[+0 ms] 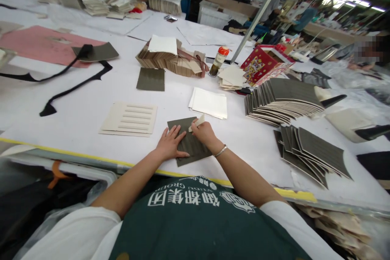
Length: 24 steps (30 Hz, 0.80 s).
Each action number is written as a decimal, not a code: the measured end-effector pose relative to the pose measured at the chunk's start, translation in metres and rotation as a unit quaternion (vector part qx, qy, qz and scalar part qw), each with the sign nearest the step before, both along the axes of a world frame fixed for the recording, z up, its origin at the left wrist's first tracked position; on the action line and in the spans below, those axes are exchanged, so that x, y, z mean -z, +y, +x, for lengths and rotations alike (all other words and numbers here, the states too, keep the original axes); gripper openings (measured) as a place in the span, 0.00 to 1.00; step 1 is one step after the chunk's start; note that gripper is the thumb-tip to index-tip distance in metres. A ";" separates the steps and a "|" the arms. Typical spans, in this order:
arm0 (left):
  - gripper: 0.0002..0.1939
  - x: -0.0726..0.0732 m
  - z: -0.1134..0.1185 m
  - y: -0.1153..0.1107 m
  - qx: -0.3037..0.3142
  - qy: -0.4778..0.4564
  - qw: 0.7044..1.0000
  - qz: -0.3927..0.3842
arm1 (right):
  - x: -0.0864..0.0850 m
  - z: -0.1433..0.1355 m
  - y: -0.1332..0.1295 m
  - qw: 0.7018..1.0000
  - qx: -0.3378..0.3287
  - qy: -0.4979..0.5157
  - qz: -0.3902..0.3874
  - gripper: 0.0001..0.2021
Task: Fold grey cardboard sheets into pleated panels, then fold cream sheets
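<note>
Dark grey-green panel (198, 148) lies on the white tabletop (122, 89), right at the near edge, directly before the person. Left hand (172, 144) flat on the panel's left part, fingers spread, palm down, gripping nothing. Right hand (204, 132) nearly closed, pinching a small pale tool (198, 122) over the panel's upper right part; silver bracelet (220, 151) on that wrist. Can't tell the tool's exact type. Left of the panel, apart from it: cream slotted template (129, 120) with parallel slots. Just beyond the panel: small stack of white sheets (209, 102). Further out, a lone dark square (150, 79) sits in front of a long bundle of tan pieces (170, 59), one white sheet on top of the bundle. Right of that bundle: jar with orange-red lid (218, 61), cream pieces (232, 76), red printed box (265, 65). Right side has two piles of dark panels: fanned upper pile (283, 99), looser lower pile (313, 152) nearer the table edge. Far left: black strips (76, 85), pink sheet (45, 44).
</note>
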State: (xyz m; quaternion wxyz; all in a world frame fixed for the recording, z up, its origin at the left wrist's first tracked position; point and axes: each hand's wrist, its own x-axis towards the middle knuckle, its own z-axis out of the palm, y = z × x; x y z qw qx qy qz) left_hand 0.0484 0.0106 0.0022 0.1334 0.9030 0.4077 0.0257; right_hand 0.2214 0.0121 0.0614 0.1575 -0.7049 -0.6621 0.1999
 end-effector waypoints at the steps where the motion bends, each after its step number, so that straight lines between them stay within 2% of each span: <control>1: 0.50 0.000 0.000 0.000 -0.001 -0.001 1.000 -0.002 | -0.001 0.000 -0.012 0.999 -0.014 -0.039 0.000 0.13; 4: 0.50 -0.002 0.001 0.000 -0.005 -0.002 1.000 -0.010 | -0.008 -0.001 -0.050 0.990 -0.060 -0.121 -0.025 0.11; 6: 0.51 -0.002 0.001 0.000 -0.004 -0.001 1.000 -0.016 | -0.010 -0.003 -0.064 0.987 -0.077 -0.133 -0.052 0.11; 8: 0.52 -0.002 0.000 0.000 -0.002 -0.002 1.000 -0.018 | -0.009 -0.007 -0.059 0.988 -0.073 -0.129 -0.048 0.11; 12: 0.55 -0.002 -0.003 0.001 0.014 -0.003 1.000 -0.016 | 0.000 -0.013 -0.017 0.995 -0.032 -0.083 0.044 0.12; 14: 0.56 -0.003 -0.004 0.001 0.016 0.003 1.000 -0.019 | 0.001 -0.011 -0.008 0.997 -0.032 -0.041 0.049 0.12; 17: 0.56 -0.003 -0.004 0.001 0.011 0.007 1.000 -0.020 | -0.003 0.002 -0.030 0.998 -0.067 0.019 -0.014 0.10; 19: 0.56 -0.002 -0.004 0.002 0.011 0.002 1.000 -0.017 | -0.008 0.012 -0.053 0.989 -0.100 0.047 -0.096 0.10; 21: 0.56 -0.002 -0.008 0.005 0.020 -0.004 1.000 -0.021 | -0.010 0.017 -0.066 0.977 -0.115 0.073 -0.164 0.11; 22: 0.56 -0.002 -0.010 0.007 0.024 -0.006 0.999 -0.025 | -0.010 0.016 -0.065 0.975 -0.107 0.087 -0.171 0.11; 24: 0.55 -0.003 -0.017 0.011 0.027 -0.003 0.999 -0.032 | -0.007 0.008 -0.049 0.984 -0.074 0.106 -0.122 0.11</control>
